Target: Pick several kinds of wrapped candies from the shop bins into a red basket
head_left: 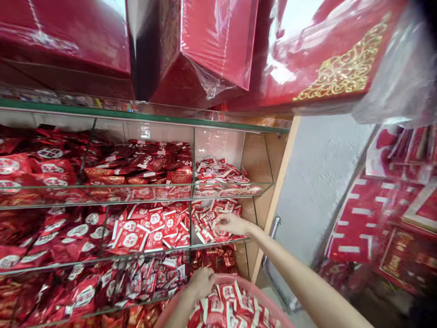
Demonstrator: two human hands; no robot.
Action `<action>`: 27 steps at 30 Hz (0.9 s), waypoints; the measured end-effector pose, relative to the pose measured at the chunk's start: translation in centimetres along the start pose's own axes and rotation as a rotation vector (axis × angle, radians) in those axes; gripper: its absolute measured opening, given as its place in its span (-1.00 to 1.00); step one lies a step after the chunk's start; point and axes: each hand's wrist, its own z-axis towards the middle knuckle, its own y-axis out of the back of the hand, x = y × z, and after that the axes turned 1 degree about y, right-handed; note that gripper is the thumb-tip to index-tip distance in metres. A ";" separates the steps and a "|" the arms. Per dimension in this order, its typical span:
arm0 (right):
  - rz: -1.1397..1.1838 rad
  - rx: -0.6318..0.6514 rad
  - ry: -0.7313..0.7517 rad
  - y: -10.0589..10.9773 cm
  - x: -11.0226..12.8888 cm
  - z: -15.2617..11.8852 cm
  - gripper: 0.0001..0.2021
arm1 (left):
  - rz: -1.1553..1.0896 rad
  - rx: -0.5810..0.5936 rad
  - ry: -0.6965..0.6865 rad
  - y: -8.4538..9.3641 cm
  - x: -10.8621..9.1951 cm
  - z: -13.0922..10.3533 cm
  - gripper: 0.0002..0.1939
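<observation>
My right hand (230, 223) reaches into the right compartment of a glass shelf and rests its fingers on a heap of small red-and-white packets (208, 223); whether it grips one I cannot tell. My left hand (201, 282) is lower down, at the far rim of a pink basin (262, 296) filled with the same red-and-white packets (227, 310). Its fingers are curled around the rim or packets there.
Glass shelves (143, 198) with dividers hold several heaps of red packets. Large red boxes wrapped in plastic (205, 50) sit on top. A grey wall (314, 182) is on the right, and beyond it a stack of red packaged goods (382, 218).
</observation>
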 end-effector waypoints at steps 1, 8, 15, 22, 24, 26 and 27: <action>-0.027 -0.004 -0.022 -0.2 -0.3 0.0 -0.82 | 0.001 0.003 0.003 0.0 0.0 0.0 -0.67; -0.179 -0.004 -0.147 -0.3 -1.2 -0.1 -0.65 | 0.022 0.008 -0.004 0.4 -0.5 -0.4 -0.65; -0.108 0.116 -0.152 0.3 0.6 -0.4 -0.55 | 0.012 0.006 -0.007 0.4 -0.4 -0.3 -0.63; -0.185 0.198 -0.170 -0.3 1.5 -0.1 -0.52 | 0.045 0.012 -0.009 0.2 -0.3 -0.2 -0.62; -0.173 0.199 -0.178 -0.2 1.5 -0.1 -0.51 | 0.043 0.012 -0.004 0.2 -0.3 -0.2 -0.62; -0.167 0.195 -0.177 -0.2 1.5 -0.1 -0.52 | 0.038 0.008 0.000 0.1 -0.2 -0.2 -0.63; -0.166 0.195 -0.170 -0.2 1.4 0.0 -0.52 | 0.035 0.005 0.000 0.0 -0.2 -0.2 -0.63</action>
